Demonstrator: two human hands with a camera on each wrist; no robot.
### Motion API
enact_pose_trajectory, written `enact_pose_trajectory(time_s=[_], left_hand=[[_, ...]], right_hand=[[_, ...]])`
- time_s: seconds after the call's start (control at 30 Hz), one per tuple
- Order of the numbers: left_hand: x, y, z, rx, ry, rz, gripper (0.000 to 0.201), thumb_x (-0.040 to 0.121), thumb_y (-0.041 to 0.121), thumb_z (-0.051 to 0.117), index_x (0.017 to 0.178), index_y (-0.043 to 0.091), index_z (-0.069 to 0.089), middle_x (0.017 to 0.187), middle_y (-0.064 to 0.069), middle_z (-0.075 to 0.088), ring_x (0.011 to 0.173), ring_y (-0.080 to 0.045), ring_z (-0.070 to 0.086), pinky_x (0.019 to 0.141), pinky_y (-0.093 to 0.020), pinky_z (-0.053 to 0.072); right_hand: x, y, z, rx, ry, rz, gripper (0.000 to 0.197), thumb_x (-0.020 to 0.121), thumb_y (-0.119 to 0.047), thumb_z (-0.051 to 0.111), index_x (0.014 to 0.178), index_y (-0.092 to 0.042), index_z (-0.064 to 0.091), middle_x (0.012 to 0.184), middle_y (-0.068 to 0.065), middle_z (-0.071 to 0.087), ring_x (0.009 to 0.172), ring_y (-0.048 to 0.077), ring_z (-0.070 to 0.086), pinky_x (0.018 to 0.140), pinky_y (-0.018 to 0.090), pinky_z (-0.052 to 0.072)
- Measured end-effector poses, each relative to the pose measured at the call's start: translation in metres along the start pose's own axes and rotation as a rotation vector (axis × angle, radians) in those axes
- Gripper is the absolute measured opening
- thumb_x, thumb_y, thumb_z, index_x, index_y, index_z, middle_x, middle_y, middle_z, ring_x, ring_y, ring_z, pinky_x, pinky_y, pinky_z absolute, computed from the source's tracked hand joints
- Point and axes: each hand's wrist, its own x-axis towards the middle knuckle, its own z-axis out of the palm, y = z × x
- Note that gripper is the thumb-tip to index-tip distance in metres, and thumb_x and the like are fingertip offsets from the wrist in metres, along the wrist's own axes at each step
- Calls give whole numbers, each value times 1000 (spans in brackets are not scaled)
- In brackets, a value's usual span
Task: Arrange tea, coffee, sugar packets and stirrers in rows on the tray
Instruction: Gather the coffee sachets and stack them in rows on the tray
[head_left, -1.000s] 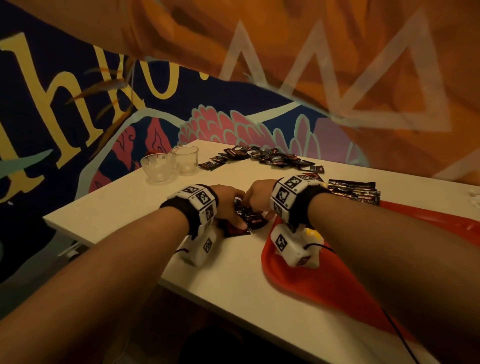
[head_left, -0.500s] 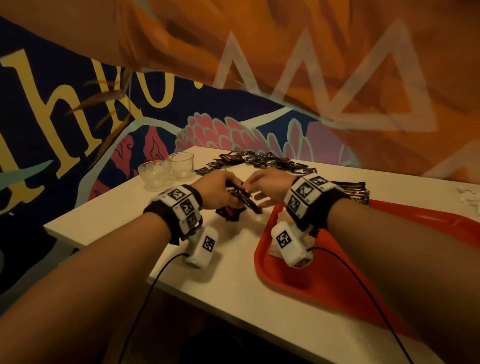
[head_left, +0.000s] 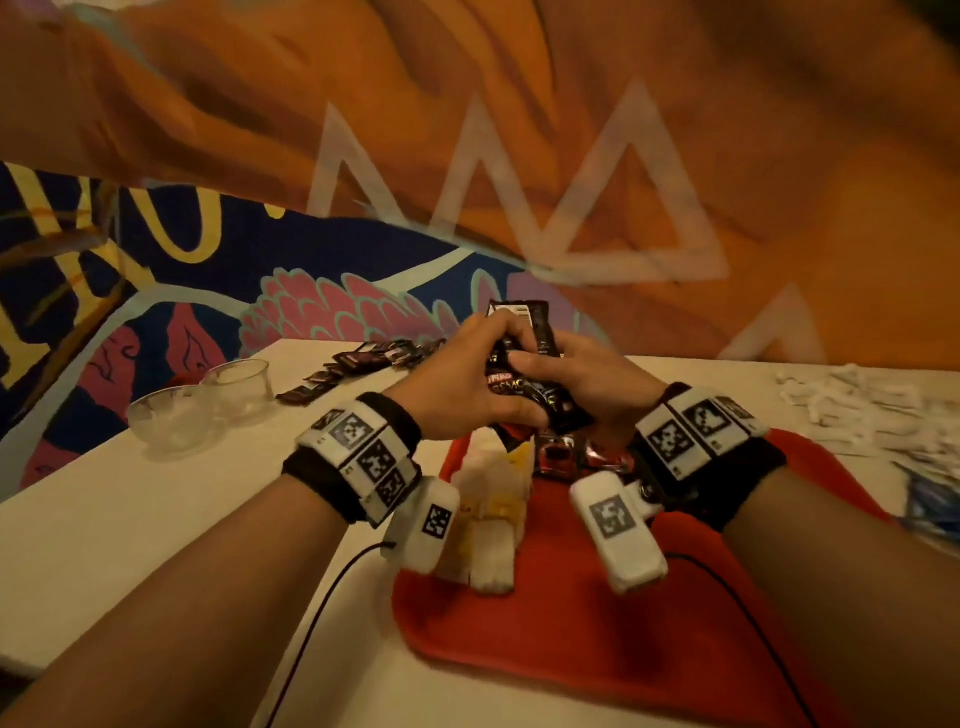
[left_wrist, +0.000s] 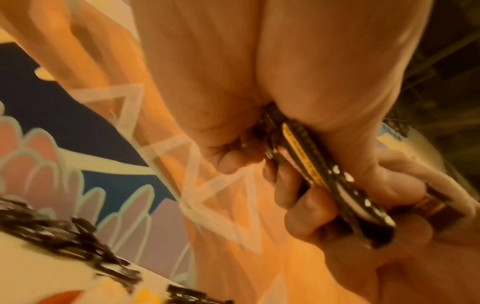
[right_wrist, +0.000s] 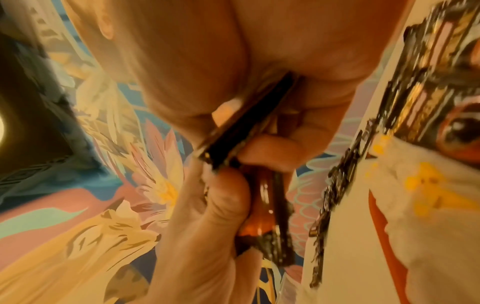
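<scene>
Head view, centre frame: left hand (head_left: 462, 384) and right hand (head_left: 587, 384) both grip the dark packets (head_left: 524, 364), long axis upright, above the red tray (head_left: 597, 649). Left wrist view: fingers (left_wrist: 298, 214) clamp the bundle. Right wrist view: same grip.

Dark coffee packets (head_left: 524, 374) bunched upright above red tray (head_left: 597, 639) holding white sugar packets (head_left: 493, 499).

Dim, warm orange light washes every view. Wide-angle bending curves the far wall (head_left: 519, 156) in the head view. Both wrist views smear with motion blur, and a bright glare spot burns at the right wrist view's left edge.
</scene>
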Motion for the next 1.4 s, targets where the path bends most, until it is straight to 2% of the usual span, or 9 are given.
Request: enact_pose_trajectory(time_s=[0.23, 0.4, 0.57, 0.7, 0.87, 1.03, 1.13, 1.27, 1.4], left_hand=[[39, 22, 51, -702, 188, -60, 79, 77, 30, 84, 139, 36, 36, 128, -12, 57, 111, -25, 66, 90, -45, 58], [52, 48, 70, -1233, -141, -319, 45, 90, 28, 65, 131, 12, 61, 126, -16, 66, 114, -33, 66, 91, -48, 56], [56, 61, 77, -1243, -192, -343, 44, 93, 20, 55, 136, 10, 58, 126, -18, 64, 105, -31, 68, 79, -45, 60], [61, 61, 83, -1208, -175, -379, 30, 99, 13, 46, 125, 6, 59, 94, -10, 70, 69, -17, 69, 56, -30, 57], [72, 68, 90, -1182, -156, -370, 46, 92, 10, 50, 138, 8, 54, 130, -23, 62, 105, -35, 65, 107, -59, 38], [84, 70, 93, -1217, -171, -375, 47, 90, 6, 50, 137, 4, 54, 134, -25, 59, 105, -35, 65, 103, -50, 47], [85, 67, 89, -1192, -178, -369, 39, 95, 6, 47, 133, 5, 56, 112, -21, 70, 90, -30, 70, 91, -47, 53], [83, 63, 85, -1207, -169, -321, 31, 92, 2, 48, 120, 2, 62, 93, -14, 70, 80, -25, 70, 71, -37, 56], [79, 64, 84, -1242, -285, -344, 23, 82, 9, 55, 104, 7, 64, 92, -12, 64, 85, -24, 64, 70, -34, 54]], right_hand=[[-24, 7, -43, -85, 321, -204, 27, 96, -10, 61, 122, -18, 61, 115, 8, 71, 106, 26, 68, 94, 45, 54], [-39, 3, -53, -38, 486, -236, 26, 96, -16, 59, 118, -29, 60, 114, 0, 71, 105, 18, 68, 96, 48, 53], [-56, -3, -58, -228, 496, -274, 22, 97, -15, 46, 107, -32, 55, 103, -4, 66, 95, 15, 65, 81, 35, 54], [-62, -4, -69, -752, 519, -290, 11, 90, -32, 41, 100, -29, 46, 103, -3, 46, 101, 17, 45, 80, 30, 35], [-66, -9, -91, -757, 534, -165, 31, 93, -25, 53, 123, -22, 47, 118, -2, 36, 120, 16, 35, 101, 32, 34], [-68, -20, -104, -799, 552, -380, 83, 79, -19, 62, 150, -35, 24, 150, -1, 24, 140, 16, 25, 113, 38, 32], [-74, -31, -105, -976, 433, -575, 86, 74, -33, 64, 151, -37, 25, 162, -2, 9, 149, 23, 14, 112, 42, 29], [-75, -38, -97, -1269, 195, -374, 107, 54, -82, 71, 146, -47, 30, 163, -10, -10, 151, 24, -1, 116, 56, 26], [-70, -31, -91, -1342, 197, -214, 121, 40, -80, 79, 144, -51, 24, 159, -10, -5, 140, 25, 15, 112, 48, 34]])
